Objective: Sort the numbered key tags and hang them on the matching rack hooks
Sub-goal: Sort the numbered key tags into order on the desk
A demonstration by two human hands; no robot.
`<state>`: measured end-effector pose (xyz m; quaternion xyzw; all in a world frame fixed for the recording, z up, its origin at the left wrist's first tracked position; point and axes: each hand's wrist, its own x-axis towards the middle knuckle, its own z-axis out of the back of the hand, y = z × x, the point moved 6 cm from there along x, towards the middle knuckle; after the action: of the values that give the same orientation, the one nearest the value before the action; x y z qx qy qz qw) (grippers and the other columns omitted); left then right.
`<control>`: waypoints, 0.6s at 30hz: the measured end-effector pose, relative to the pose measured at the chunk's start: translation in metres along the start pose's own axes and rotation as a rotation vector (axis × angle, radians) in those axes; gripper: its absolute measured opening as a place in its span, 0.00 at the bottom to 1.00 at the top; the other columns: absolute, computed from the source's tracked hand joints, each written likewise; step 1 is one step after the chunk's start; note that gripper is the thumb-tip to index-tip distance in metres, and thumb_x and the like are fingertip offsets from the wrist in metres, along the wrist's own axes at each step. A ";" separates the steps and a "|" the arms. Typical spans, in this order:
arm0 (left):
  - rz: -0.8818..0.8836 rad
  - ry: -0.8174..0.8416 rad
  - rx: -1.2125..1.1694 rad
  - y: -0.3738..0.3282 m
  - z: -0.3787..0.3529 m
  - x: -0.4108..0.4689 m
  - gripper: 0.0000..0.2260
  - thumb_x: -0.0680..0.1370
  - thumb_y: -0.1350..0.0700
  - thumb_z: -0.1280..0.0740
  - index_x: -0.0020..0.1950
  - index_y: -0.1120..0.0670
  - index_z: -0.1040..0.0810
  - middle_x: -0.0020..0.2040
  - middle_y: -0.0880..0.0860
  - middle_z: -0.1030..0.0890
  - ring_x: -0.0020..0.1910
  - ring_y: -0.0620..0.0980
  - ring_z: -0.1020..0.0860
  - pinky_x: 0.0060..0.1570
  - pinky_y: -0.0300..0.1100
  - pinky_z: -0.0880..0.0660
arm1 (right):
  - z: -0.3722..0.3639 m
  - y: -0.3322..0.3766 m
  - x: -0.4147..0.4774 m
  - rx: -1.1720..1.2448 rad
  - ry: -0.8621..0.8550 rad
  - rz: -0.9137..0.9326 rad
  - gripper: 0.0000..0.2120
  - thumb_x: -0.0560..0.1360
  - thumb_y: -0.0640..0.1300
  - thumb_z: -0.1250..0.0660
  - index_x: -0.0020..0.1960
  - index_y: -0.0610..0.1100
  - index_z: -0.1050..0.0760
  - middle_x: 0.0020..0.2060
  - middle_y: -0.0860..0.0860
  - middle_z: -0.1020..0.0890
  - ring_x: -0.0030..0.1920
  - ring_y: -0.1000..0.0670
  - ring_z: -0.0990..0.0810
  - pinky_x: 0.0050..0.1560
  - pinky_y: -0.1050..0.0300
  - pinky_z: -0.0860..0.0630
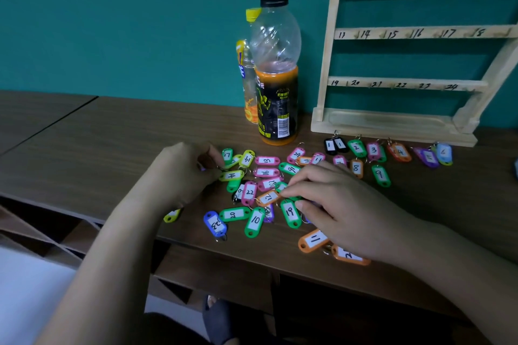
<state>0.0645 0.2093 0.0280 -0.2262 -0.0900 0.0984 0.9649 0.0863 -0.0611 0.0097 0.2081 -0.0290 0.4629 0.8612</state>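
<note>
Several coloured key tags with handwritten numbers lie in a loose heap (263,176) on the brown table (112,131). A sorted row of tags (386,151) numbered 1 upward lies before the wooden rack (403,33), whose numbered hooks all hang bare. My left hand (185,171) curls at the heap's left edge, its thumb and finger pinching the ring of a yellow-green tag 14 (231,175). My right hand (336,204) lies over the heap's right side, fingertips pinching the end of an orange tag 21 (268,197). A green tag 19 (290,213) lies under its thumb.
A tall bottle of orange drink (276,70) with a black cap stands behind the heap, a slimmer yellow-capped bottle (248,70) behind it. An orange tag 11 (312,239) and another orange tag (350,256) lie near the table's front edge. Teal wall behind.
</note>
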 end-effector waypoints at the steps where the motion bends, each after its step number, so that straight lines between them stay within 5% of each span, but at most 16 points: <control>1: -0.009 0.009 -0.013 -0.002 -0.002 -0.001 0.07 0.75 0.51 0.22 0.47 0.41 0.17 0.44 0.41 0.17 0.43 0.37 0.21 0.39 0.27 0.32 | 0.000 0.001 0.000 -0.002 -0.003 0.000 0.15 0.85 0.45 0.36 0.68 0.54 0.19 0.60 0.64 0.24 0.65 0.60 0.29 0.67 0.56 0.34; 6: -0.080 0.091 0.002 -0.016 -0.009 -0.008 0.13 0.69 0.41 0.18 0.49 0.39 0.18 0.49 0.42 0.23 0.48 0.38 0.24 0.43 0.27 0.33 | -0.001 0.004 0.000 -0.013 -0.010 0.017 0.15 0.84 0.44 0.35 0.68 0.56 0.20 0.61 0.65 0.25 0.66 0.61 0.30 0.68 0.59 0.37; 10: -0.028 0.088 0.060 -0.021 -0.010 -0.009 0.11 0.69 0.43 0.19 0.46 0.43 0.17 0.45 0.43 0.17 0.43 0.38 0.22 0.36 0.28 0.33 | 0.000 0.004 0.000 -0.008 -0.034 0.020 0.14 0.84 0.43 0.34 0.67 0.55 0.18 0.60 0.63 0.24 0.65 0.59 0.29 0.68 0.55 0.34; 18: 0.057 0.047 0.149 -0.032 -0.016 -0.013 0.06 0.74 0.51 0.24 0.48 0.47 0.17 0.46 0.47 0.16 0.48 0.49 0.17 0.48 0.44 0.20 | -0.002 0.002 -0.001 -0.009 -0.039 0.020 0.13 0.84 0.46 0.34 0.66 0.54 0.18 0.59 0.64 0.24 0.65 0.59 0.29 0.68 0.51 0.32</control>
<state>0.0602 0.1715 0.0273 -0.1583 -0.0535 0.1269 0.9778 0.0842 -0.0603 0.0083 0.2130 -0.0501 0.4670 0.8568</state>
